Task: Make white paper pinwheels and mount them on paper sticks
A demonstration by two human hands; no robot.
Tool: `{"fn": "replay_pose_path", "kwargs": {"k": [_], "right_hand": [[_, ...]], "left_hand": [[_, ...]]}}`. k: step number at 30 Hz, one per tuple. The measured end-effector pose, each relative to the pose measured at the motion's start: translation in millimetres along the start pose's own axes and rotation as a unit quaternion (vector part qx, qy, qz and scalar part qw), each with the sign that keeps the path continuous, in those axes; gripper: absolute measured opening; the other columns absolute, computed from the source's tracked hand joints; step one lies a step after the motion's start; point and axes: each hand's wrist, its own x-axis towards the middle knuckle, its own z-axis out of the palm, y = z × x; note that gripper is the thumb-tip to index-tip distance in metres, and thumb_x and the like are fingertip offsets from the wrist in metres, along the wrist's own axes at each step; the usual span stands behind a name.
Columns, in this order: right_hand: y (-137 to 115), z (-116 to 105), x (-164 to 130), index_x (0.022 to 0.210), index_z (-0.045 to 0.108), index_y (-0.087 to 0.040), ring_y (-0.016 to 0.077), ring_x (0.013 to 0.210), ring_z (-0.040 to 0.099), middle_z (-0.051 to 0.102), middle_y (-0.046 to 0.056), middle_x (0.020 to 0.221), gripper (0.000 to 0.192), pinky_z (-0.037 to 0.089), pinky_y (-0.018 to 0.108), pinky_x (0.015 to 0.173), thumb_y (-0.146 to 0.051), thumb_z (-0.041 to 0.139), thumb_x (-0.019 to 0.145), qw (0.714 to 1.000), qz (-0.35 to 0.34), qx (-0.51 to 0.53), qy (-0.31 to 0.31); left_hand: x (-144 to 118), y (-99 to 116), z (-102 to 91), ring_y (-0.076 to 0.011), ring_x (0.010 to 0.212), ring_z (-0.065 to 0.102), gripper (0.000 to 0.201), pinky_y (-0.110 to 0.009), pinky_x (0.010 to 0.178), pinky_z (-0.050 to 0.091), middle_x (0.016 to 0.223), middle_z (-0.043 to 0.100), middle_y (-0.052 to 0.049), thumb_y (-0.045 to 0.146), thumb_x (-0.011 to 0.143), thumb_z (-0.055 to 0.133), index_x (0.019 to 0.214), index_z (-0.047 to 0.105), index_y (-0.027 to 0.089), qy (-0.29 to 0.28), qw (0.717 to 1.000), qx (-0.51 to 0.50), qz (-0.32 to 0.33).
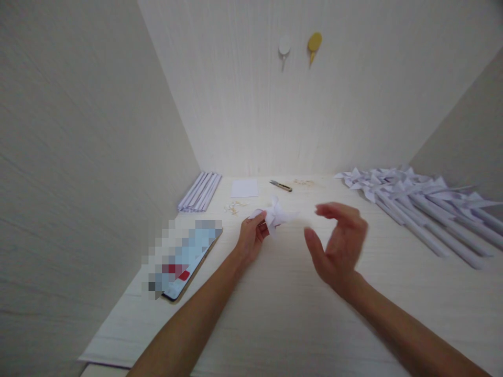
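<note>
A white paper pinwheel head (276, 215) with pointed, folded blades is held above the table in my left hand (253, 235). The thumb and fingers pinch its left side. To the right of it, apart from the paper, my right hand (338, 243) is raised with thumb and fingers spread in a curve and nothing between them. It is slightly blurred. Behind the pinwheel head lie small pale bits (234, 207), a square white sheet of paper (244, 188) and thread snips (280, 186).
Finished-looking paper pinwheels on rolled sticks (424, 204) are piled at the right. Several rolled paper sticks (200, 192) lie at the back left. A phone (192, 262) rests left of my left arm. Two hooks, one yellow (315, 42), hang on the back wall (251, 104).
</note>
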Motion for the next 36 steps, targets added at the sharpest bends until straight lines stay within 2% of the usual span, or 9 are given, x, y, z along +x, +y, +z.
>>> {"fn": "replay_pose_path", "kwargs": {"k": [2,4,7,11,16,25,30,33,36], "right_hand": [[18,11,6,0.111,0.04,-0.025,0.0163,0.084,0.052,0.049,0.006,0.104,0.043,0.043,0.036,0.072,-0.028,0.058,0.072,0.995,0.098,0.031,-0.014],[33,20,6,0.11,0.04,-0.026,0.0151,0.081,0.052,0.048,0.006,0.106,0.047,0.044,0.033,0.067,-0.032,0.061,0.068,0.971,0.206,0.091,-0.083],[45,26,1,0.111,0.039,-0.028,0.015,0.083,0.051,0.045,0.006,0.113,0.059,0.043,0.031,0.066,-0.032,0.067,0.06,0.935,0.277,0.161,-0.153],[44,28,-2,0.112,0.04,-0.028,0.016,0.087,0.051,0.047,0.005,0.113,0.063,0.042,0.03,0.067,-0.027,0.069,0.056,0.925,0.286,0.166,-0.187],[42,28,-2,0.11,0.043,-0.025,0.0181,0.09,0.051,0.05,0.005,0.104,0.06,0.042,0.03,0.069,-0.025,0.069,0.056,0.934,0.274,0.146,-0.177],[41,29,-1,0.096,0.05,-0.02,0.0156,0.074,0.053,0.056,0.004,0.09,0.042,0.043,0.028,0.06,-0.026,0.067,0.057,0.932,0.292,0.139,-0.162],[39,28,1,0.09,0.054,-0.02,0.0151,0.07,0.055,0.059,0.001,0.083,0.038,0.044,0.029,0.063,-0.027,0.069,0.057,0.899,0.326,0.219,-0.194],[41,27,1,0.085,0.058,-0.02,0.0151,0.07,0.056,0.062,0.0,0.079,0.023,0.043,0.029,0.066,-0.032,0.062,0.065,0.867,0.358,0.288,-0.19],[43,26,0,0.082,0.06,-0.019,0.0145,0.068,0.057,0.064,0.0,0.078,0.019,0.043,0.029,0.067,-0.028,0.064,0.065,0.838,0.386,0.341,-0.178]], "left_hand": [[1,0,-0.2,-0.01,0.055,0.059,0.008,-0.022,0.057,0.047,0.063,0.064,0.0,0.02,0.064,0.059,0.066,0.056,0.013,0.007,1.0,-0.012,-0.004],[1,1,-0.4,-0.0095,0.055,0.059,0.007,-0.021,0.056,0.047,0.063,0.064,0.0,0.02,0.065,0.058,0.066,0.056,0.013,0.013,1.0,-0.016,-0.007],[1,1,-0.3,-0.01,0.055,0.058,0.009,-0.021,0.054,0.046,0.062,0.063,0.0,0.021,0.065,0.059,0.066,0.056,0.013,0.007,1.0,-0.006,-0.011],[-1,0,1.1,-0.0101,0.055,0.058,0.013,-0.022,0.053,0.046,0.063,0.063,0.0,0.023,0.062,0.062,0.066,0.056,0.013,-0.021,1.0,0.007,-0.019],[-3,-4,1.9,-0.0095,0.054,0.056,0.017,-0.021,0.053,0.046,0.062,0.061,0.0,0.024,0.058,0.066,0.066,0.056,0.012,-0.037,0.998,0.036,-0.036],[-3,-7,2.6,-0.0104,0.057,0.056,0.023,-0.023,0.056,0.045,0.062,0.062,-0.003,0.029,0.053,0.07,0.064,0.06,0.011,-0.046,0.994,0.092,-0.027],[-1,-9,0.9,-0.0082,0.052,0.053,0.023,-0.021,0.052,0.043,0.057,0.06,0.001,0.032,0.053,0.07,0.062,0.061,0.012,-0.025,0.993,0.119,0.007],[1,-10,-2.1,-0.0072,0.052,0.053,0.022,-0.02,0.053,0.043,0.059,0.061,0.001,0.033,0.057,0.068,0.064,0.062,0.013,-0.05,0.986,0.157,0.025],[1,-10,-5.1,-0.0071,0.053,0.054,0.021,-0.02,0.054,0.043,0.061,0.062,0.001,0.033,0.06,0.066,0.067,0.064,0.014,-0.077,0.979,0.188,0.033]]}}
